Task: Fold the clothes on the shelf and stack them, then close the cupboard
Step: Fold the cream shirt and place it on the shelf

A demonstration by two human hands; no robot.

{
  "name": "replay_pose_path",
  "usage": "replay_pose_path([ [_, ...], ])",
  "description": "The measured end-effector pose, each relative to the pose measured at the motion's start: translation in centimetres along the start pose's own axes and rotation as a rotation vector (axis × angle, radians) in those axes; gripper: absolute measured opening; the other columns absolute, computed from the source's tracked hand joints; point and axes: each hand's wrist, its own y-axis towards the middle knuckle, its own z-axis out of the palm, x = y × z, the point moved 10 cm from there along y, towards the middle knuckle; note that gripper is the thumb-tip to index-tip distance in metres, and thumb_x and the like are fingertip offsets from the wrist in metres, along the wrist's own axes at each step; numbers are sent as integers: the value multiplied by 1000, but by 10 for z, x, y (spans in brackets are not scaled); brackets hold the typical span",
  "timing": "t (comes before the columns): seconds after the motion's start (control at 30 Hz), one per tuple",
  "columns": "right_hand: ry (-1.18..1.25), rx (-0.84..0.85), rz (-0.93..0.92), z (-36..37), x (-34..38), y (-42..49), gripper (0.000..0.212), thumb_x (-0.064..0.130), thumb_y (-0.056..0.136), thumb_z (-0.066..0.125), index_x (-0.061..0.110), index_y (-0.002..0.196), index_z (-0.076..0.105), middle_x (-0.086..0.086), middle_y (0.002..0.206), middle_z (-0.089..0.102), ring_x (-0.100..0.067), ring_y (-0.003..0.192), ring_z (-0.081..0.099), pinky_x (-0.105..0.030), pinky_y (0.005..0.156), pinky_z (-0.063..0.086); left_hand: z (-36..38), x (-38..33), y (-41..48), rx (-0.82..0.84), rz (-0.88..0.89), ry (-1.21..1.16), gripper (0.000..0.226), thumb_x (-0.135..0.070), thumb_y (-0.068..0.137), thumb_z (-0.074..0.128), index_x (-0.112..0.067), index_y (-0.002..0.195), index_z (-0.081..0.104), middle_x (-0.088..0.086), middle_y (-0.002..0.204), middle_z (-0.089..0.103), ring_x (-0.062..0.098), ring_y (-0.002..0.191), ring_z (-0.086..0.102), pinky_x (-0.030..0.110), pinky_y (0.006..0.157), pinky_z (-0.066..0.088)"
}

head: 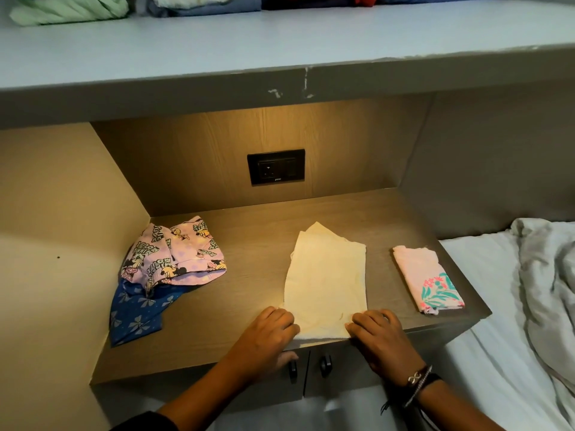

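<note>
I see the pale cream cotton garment [326, 275] lying flat at the centre of the wood-grain shelf [249, 306], folded into a long strip that runs from the shelf's front edge toward the back wall. My left hand [264, 334] pinches its near left corner, fingers curled onto the cloth; my right hand [378, 334] presses the near right corner with fingers bent down on the fabric — both grasping the same hem at lower centre of the frame.

Left of centre sits a crumpled pink cartoon-print garment [177, 253], unfolded, lying partly over a blue garment with pale bow prints [137, 309] that spills toward the shelf's front left. To the right, apart from the cream piece, a small pink cloth with a teal flower print [426, 281] lies folded near the shelf's right edge.

Below the shelf lip, the two grey cupboard doors [342, 368] with black knobs [325, 365] look closed. On the upper shelf [280, 42] at the top of the frame rest a green bundle [68, 9] and folded blue clothes [202, 7]. A black wall socket [276, 166] sits on the back panel — white rumpled bedding [513, 306] fills the right side.
</note>
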Motion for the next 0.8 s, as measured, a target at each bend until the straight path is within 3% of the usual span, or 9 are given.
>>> replay_pose_path([
  [0.1,29,-15,-51,-3,5,-1,31,17,71,77,26,93,58,7,96,63,-14,93,51,-31,80,35,-3,-7,-1,-43,52,0,23,-46,79,69,-29,94,64,-9,97,63,10,91,59,24,87,43],
  [0.17,65,6,-86,-7,8,-2,23,18,74,71,25,94,61,6,100,64,-15,101,53,-31,83,40,-2,-15,-4,-49,101,16,16,-37,78,68,-28,91,65,-7,102,65,13,98,60,24,93,34],
  [0.27,292,34,-13,-16,-1,-2,21,35,90,54,21,99,65,4,108,69,-12,109,57,-28,88,46,-11,-15,-6,-61,78,-159,13,-32,78,65,-25,89,66,-2,115,68,14,115,59,30,102,41],
  [0.33,552,49,146,-18,-16,-3,36,47,93,45,19,97,67,4,101,71,-7,96,61,-21,84,49,-19,-4,-5,-11,-80,-481,14,-32,81,64,-22,90,67,-2,98,71,12,92,65,28,80,53],
  [0.4,754,79,318,-14,-34,-4,25,42,89,54,21,87,68,8,86,70,-7,81,63,-26,73,51,-15,9,-3,56,-293,-777,14,-33,84,66,-21,93,67,-2,85,70,12,73,63,26,63,50],
  [0.47,826,66,424,-10,-47,-1,11,30,86,62,23,78,66,7,75,67,-8,70,62,-28,66,49,-11,24,-1,14,-474,-959,13,-27,86,70,-18,95,68,2,86,71,10,72,64,24,65,52],
  [0.57,905,41,540,-5,-61,9,11,18,86,69,16,75,67,-1,70,66,-13,62,58,-28,62,47,0,43,5,-46,-696,-1204,13,-15,89,69,-12,101,65,10,93,74,20,78,72,36,67,58],
  [0.67,898,57,626,3,-72,26,11,16,85,69,18,75,65,-2,68,63,-9,59,54,-26,60,45,8,58,10,-82,-867,-1234,15,-14,90,67,-9,103,61,5,92,72,2,64,69,19,48,52],
  [0.8,696,170,660,20,-77,38,10,30,86,67,20,86,65,1,83,66,-14,72,59,-32,68,48,17,70,12,-79,-976,-953,32,-28,89,69,-11,114,59,8,96,70,14,72,64,22,49,48],
])
